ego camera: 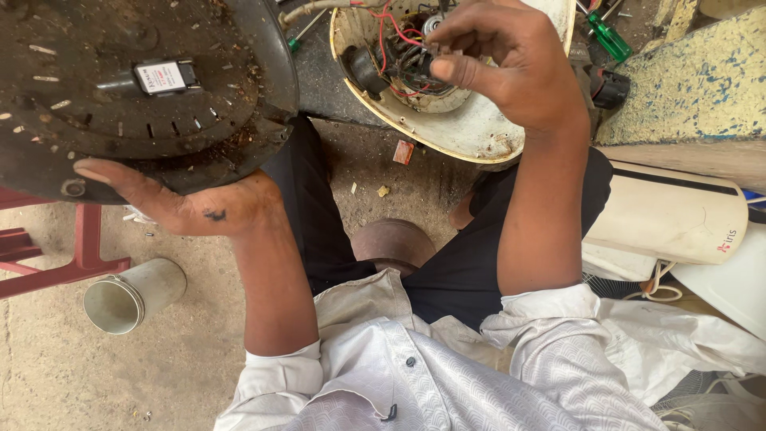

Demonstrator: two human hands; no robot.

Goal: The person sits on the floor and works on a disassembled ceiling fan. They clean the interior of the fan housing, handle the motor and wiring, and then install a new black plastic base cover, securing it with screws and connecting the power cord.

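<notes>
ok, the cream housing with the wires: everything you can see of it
The cream housing is a round, dish-like shell, plastic by the look, stained and grimy along its rim. It lies open side up on the ground ahead of the person's knees. Inside sit red and black wires around a dark central part. The right hand reaches in from above, fingertips pinching something small among the wires. A green-handled screwdriver lies beyond it.
</notes>
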